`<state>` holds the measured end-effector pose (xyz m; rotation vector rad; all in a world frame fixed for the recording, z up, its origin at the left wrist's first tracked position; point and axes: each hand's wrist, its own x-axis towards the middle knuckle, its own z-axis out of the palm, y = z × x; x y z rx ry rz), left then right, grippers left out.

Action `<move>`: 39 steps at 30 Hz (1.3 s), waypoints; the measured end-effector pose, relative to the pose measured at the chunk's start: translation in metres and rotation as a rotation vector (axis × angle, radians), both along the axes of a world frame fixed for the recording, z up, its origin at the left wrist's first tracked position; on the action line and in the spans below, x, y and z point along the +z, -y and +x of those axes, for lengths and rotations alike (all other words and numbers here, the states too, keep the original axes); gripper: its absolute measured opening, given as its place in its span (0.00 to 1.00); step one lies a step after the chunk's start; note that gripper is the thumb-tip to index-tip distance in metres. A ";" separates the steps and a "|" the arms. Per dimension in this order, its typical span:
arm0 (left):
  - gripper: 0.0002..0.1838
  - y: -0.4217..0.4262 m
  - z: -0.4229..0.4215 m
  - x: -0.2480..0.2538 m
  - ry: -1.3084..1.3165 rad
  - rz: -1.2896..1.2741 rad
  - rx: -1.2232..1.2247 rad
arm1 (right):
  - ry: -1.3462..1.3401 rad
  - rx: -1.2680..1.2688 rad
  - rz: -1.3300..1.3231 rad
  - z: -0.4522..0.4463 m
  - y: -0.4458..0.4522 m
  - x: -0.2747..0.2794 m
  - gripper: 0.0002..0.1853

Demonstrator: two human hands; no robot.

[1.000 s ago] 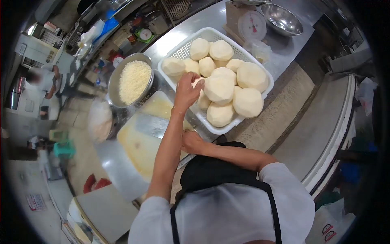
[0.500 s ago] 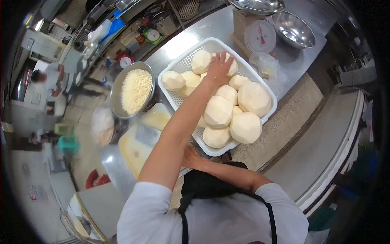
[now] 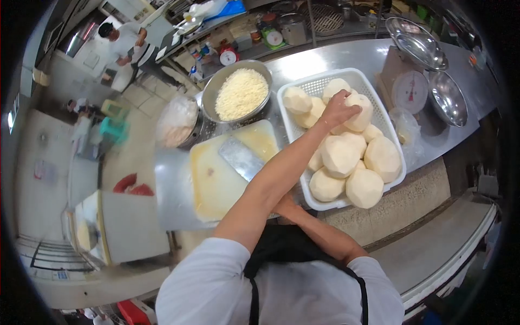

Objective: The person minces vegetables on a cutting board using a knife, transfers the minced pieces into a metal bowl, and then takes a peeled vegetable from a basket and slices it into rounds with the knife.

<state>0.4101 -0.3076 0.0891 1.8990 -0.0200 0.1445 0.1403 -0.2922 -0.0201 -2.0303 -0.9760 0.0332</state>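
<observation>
My left hand [image 3: 340, 111] reaches into a white plastic basket [image 3: 292, 125], its fingers curled against the side of a pale peeled root vegetable [image 3: 362, 115] with faceted cut sides. Several more peeled roots [image 3: 364, 188] are heaped around it. Below my left forearm, my right hand [image 3: 285, 207] is mostly covered and its fingers are hidden. Close by, a broad flat metal blade [image 3: 241, 157] lies on a stained white cutting board [image 3: 208, 187]. Its near end disappears under my left forearm, so I cannot tell whether my right hand touches it.
A metal bowl of pale chopped pieces [image 3: 242, 95] stands behind the board, beside a bagged container [image 3: 177, 122]. Right of the basket are a dial scale [image 3: 410, 91], metal bowls [image 3: 448, 99] and a plastic bag [image 3: 405, 129]. Another person [image 3: 127, 46] stands at the far left.
The view has swung left, so the table sits further right. My left hand has shifted from lying over the roots to curling round one. My right hand stays beneath the left arm.
</observation>
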 end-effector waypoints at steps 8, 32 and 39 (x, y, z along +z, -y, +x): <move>0.30 -0.114 -0.177 0.027 0.043 -0.796 0.229 | -0.343 0.082 -0.192 0.004 0.014 0.030 0.25; 0.16 -0.321 -0.413 -0.092 -0.015 0.433 0.868 | -1.659 0.221 0.959 0.026 -0.061 0.047 0.17; 0.14 -0.317 -0.413 -0.092 -0.019 0.360 0.923 | -1.729 0.154 0.723 -0.003 -0.003 0.007 0.17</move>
